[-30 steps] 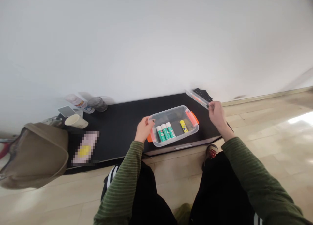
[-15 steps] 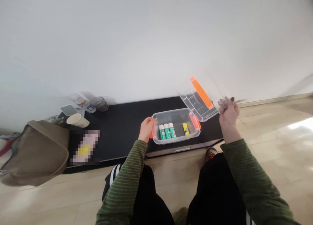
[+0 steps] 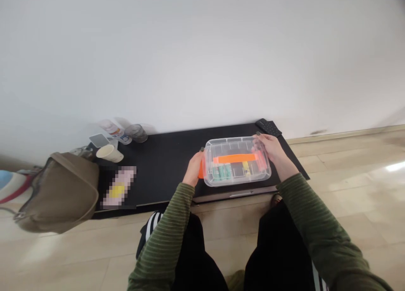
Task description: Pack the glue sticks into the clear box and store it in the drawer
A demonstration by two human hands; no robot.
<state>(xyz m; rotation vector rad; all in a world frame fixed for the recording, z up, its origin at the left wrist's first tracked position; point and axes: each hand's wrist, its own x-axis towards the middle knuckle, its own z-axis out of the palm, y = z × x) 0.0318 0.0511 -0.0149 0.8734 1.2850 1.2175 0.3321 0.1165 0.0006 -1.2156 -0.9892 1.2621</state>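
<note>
A clear plastic box stands near the front edge of the black cabinet. Its transparent lid, with an orange handle across the middle, lies over the top. Through the plastic show several green-and-white glue sticks on the left and a yellow one on the right. My left hand is closed on the box's left end, by the orange latch. At the far right corner, my right hand grips the lid's edge. Whether the lid is fully seated I cannot tell.
The black cabinet top runs along a white wall. At its left are a brown bag, a paper cup, a white bottle, a dark glass and a blurred-out item. Dark flat objects lie at the back right.
My right hand has brought the lid leftward from beside the box to over its top. The dark objects at the back right now show. My left hand stays at the box's left end.
</note>
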